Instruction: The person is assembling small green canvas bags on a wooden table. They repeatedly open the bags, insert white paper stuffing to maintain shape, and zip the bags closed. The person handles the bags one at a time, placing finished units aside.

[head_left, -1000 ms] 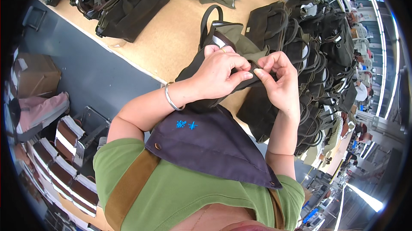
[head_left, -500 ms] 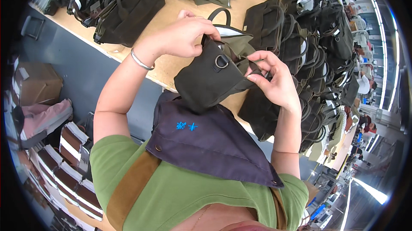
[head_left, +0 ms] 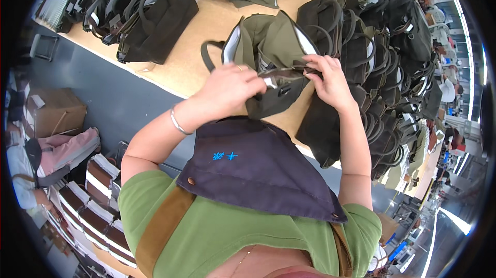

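A dark olive handbag [head_left: 276,105] is held over the table edge in front of me, its mouth spread wide and its lighter olive lining [head_left: 276,38] showing. My left hand [head_left: 230,89] has its fingers curled on the bag's left rim, slightly smeared by motion. With thumb and fingertips pinched, my right hand [head_left: 330,79] grips the rim at the right end. Between the two hands runs the zipper [head_left: 281,72], stretched along the near edge. A loop handle [head_left: 206,56] stands out at the bag's left. What lies under my fingers is partly hidden.
Similar dark bags crowd the wooden table [head_left: 209,25]: a row [head_left: 160,25] at the far left, a dense pile [head_left: 361,61] at the right. Left on the floor are a cardboard box [head_left: 57,110], a pink bag [head_left: 72,149] and brown-and-white stacks [head_left: 77,203]. Another person's arm [head_left: 44,200] shows at far left.
The bag has turned and tipped so that its opening and lining face up. My left hand has moved down toward me along the rim; my right hand has shifted slightly right.
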A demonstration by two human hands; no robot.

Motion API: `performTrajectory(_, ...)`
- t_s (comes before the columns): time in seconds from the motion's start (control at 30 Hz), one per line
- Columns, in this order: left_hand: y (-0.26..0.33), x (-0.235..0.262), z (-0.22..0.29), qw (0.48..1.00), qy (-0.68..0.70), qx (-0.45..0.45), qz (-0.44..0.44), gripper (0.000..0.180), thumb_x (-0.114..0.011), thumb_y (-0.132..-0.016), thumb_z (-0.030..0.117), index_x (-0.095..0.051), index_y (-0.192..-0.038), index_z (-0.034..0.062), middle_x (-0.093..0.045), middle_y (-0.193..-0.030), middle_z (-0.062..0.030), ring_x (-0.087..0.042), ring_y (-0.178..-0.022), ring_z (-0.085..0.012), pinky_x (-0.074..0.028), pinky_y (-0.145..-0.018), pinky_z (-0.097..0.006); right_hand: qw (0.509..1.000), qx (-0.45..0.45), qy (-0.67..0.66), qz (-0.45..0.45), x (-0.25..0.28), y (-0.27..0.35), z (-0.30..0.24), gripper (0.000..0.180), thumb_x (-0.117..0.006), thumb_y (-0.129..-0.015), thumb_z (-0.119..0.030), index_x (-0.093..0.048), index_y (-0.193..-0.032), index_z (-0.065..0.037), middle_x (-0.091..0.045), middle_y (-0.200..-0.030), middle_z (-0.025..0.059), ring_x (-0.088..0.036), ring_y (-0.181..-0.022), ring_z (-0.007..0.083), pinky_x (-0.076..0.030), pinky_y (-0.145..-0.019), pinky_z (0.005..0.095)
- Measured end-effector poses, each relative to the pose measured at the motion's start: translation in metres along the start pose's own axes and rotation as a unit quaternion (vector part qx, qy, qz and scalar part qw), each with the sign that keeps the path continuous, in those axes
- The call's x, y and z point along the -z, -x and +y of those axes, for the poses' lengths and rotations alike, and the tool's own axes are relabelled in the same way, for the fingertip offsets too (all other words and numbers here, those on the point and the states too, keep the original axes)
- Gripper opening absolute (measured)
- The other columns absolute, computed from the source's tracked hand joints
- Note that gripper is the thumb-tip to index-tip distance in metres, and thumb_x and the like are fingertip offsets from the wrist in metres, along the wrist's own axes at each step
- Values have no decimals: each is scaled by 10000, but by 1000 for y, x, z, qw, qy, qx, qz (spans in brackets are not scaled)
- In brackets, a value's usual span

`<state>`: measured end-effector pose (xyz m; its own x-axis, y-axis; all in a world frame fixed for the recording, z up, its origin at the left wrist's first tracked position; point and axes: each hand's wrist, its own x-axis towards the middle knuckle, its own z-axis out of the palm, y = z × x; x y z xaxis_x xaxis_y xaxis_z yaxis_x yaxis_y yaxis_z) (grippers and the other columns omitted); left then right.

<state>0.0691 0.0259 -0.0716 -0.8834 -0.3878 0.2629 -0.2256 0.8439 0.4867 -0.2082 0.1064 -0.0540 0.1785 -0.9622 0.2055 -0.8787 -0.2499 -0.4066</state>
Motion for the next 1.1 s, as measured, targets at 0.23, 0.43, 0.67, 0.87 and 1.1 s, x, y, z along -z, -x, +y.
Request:
performTrajectory(0.23,-41,-30,-18,994,-16,42,-99,259,-652,-854,207,-598,-1047,43,-657,-973,-166,-617,-937,-353,-477,-777,-439,995,-63,-77,-27,-12,24,0,317,-654,-710,52,-664,-987,-100,-652,-842,18,-569,-881,227,-425,-904,361)
performTrajectory(0.43,-55,-42,-11,974,89,119,-170,153,-615,-866,159,-601,-928,21,-658,-751,-181,-645,-770,-384,-478,-690,-483,987,-40,-94,121,-19,33,-35,240,-644,-737,23,-649,-949,-88,-658,-948,66,-625,-889,247,-504,-806,358)
performTrajectory(0.67,-39,-46,-7,978,127,165,5,65,-494,-925,25,-484,-981,-7,-641,-864,-210,-623,-853,-398,-476,-724,-459,977,-191,-36,-85,-58,21,-31,221,-719,-762,-83,-618,-944,-7,-658,-964,175,-640,-894,332,-514,-778,410)
performTrajectory(0.87,-31,-46,-14,964,189,184,-42,198,-657,-878,180,-619,-871,-14,-615,-811,-181,-606,-783,-369,-469,-696,-429,968,-156,-178,-87,-60,25,-36,152,-732,-744,-87,-664,-879,-80,-622,-1072,104,-635,-915,297,-510,-788,390)
performTrajectory(1.1,-40,-41,-20,966,129,217,64,131,-632,-878,150,-611,-909,24,-653,-868,-166,-625,-838,-383,-490,-713,-448,958,-150,-204,-132,-53,31,-42,294,-706,-775,-155,-633,-1054,-98,-577,-1170,90,-621,-986,285,-508,-840,382)
